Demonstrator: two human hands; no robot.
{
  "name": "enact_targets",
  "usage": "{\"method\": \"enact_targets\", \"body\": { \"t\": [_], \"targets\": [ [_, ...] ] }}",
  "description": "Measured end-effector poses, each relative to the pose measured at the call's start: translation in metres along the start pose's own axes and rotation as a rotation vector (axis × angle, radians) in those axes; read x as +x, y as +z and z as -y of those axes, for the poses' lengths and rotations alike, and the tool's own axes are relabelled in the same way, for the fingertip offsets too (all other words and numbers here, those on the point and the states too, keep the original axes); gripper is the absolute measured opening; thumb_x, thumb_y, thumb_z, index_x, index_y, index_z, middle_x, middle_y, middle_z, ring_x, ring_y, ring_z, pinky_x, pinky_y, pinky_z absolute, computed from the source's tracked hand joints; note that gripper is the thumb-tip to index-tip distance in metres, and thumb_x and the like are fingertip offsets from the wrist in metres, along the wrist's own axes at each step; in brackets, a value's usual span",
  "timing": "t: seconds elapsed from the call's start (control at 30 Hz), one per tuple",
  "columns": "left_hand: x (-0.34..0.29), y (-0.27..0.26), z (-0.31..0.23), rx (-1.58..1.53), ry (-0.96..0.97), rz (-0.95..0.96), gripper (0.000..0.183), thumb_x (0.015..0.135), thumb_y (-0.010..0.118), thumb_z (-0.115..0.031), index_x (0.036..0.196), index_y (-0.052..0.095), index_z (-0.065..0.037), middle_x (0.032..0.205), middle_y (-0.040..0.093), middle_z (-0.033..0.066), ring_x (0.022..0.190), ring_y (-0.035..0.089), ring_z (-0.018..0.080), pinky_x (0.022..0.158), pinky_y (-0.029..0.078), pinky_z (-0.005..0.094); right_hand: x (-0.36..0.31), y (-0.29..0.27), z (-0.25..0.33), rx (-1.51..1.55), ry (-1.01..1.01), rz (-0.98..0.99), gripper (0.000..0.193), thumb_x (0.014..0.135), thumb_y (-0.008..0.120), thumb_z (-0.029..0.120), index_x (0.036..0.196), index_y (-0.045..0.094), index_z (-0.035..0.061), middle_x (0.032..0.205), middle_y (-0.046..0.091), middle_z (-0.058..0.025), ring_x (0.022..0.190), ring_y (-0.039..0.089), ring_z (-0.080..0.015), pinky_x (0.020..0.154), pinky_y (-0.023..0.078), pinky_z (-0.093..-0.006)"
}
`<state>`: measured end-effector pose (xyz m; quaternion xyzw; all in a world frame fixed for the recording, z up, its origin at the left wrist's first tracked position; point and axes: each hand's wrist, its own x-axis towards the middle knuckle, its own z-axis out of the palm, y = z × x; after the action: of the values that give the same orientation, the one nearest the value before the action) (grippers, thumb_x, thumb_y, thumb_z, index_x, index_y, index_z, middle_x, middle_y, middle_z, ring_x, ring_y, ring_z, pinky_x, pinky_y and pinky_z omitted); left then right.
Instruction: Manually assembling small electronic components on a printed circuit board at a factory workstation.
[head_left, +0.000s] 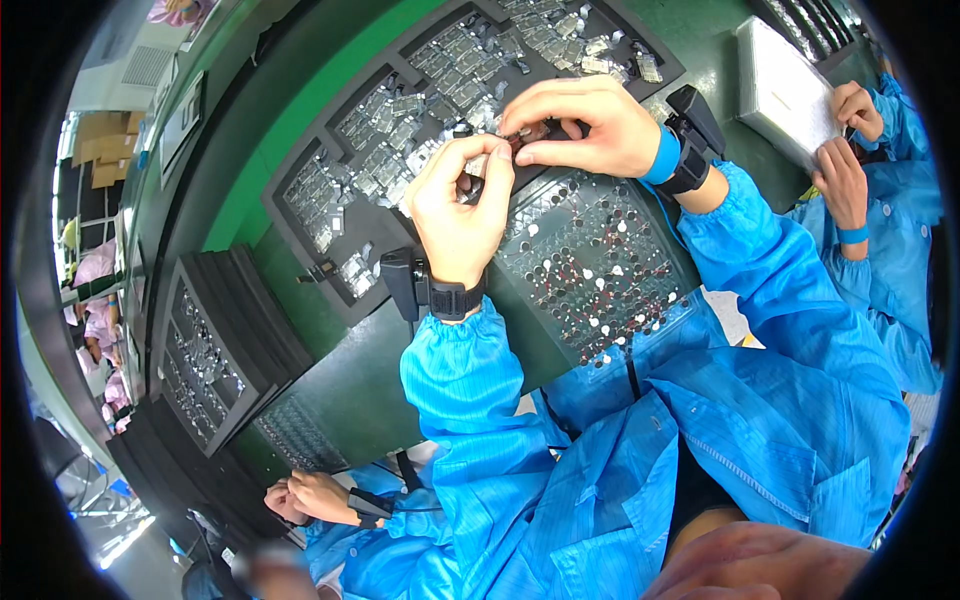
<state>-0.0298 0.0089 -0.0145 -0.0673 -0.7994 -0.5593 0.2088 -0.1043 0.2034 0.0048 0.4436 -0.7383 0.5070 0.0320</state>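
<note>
I see a hand-wide lane at left: green tabletop (340,382) between stacked black trays (268,312) and left sleeve (455,370). Second gap far right, foam tray (366,304) to white block (782,105). Left hand (460,205), right hand (592,130) block middle access; clear tray (548,318) sits nearer.
</note>
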Motion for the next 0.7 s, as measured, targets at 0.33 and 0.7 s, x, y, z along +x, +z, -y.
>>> {"method": "enact_targets", "body": {
  "t": [0.33,0.7],
  "targets": [
    [0.000,0.002,-0.004,0.015,0.015,0.042,0.012,0.091,0.069,-0.003,0.103,0.071,-0.003,0.088,0.075,0.0055,0.073,0.065,0.0100,0.059,0.044,0.0240,-0.002,-0.005,0.003,-0.072,0.031,-0.034,0.013,0.088,0.072,0.012,0.098,0.072,0.0043,0.089,0.073,-0.0075,0.074,0.070,-0.0197,0.064,0.054,-0.0300],
    [0.000,0.004,-0.011,0.055,-0.067,0.117,0.018,0.096,0.068,-0.006,0.113,0.068,0.002,0.084,0.074,0.0085,0.074,0.070,0.0108,0.063,0.053,0.0256,-0.003,-0.005,0.002,-0.105,0.086,-0.060,0.010,0.083,0.070,0.010,0.090,0.069,0.0035,0.078,0.068,-0.0048,0.054,0.056,-0.0134,0.052,0.046,-0.0280]
  ]
}}
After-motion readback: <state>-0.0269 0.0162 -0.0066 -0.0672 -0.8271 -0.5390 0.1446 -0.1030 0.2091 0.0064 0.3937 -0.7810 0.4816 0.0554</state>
